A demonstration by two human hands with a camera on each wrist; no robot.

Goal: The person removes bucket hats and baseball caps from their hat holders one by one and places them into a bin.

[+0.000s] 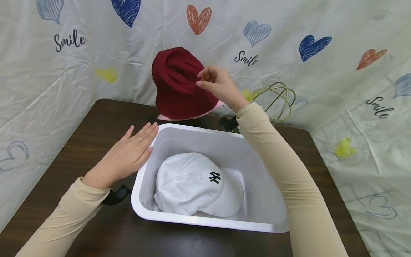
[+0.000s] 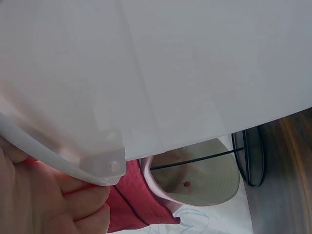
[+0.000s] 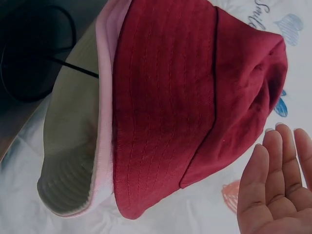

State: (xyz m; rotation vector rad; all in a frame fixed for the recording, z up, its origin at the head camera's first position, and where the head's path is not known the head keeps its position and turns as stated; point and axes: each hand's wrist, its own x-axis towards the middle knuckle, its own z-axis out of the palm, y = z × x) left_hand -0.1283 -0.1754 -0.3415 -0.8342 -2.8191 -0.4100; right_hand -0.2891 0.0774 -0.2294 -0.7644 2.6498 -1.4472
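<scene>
A white baseball cap (image 1: 189, 182) with a black logo lies in a white plastic bin (image 1: 212, 222), its brim to the right. My left hand (image 1: 128, 155) rests with straight fingers against the bin's left rim. Behind the bin a dark red bucket hat (image 1: 179, 85) sits over a pink-edged hat (image 3: 105, 122) with a pale inside. Beside the red hat's right side, my right hand (image 1: 219, 85) is raised with loosely bent fingers and holds nothing. In the right wrist view a gap shows between its fingertips and the red hat.
A gold wire hat stand (image 1: 282, 100) rises at the back right of the dark wooden table (image 1: 86, 139). Black wire (image 2: 251, 161) shows under the stacked hats. A white cloth (image 1: 122, 43) printed with hearts hangs behind the table.
</scene>
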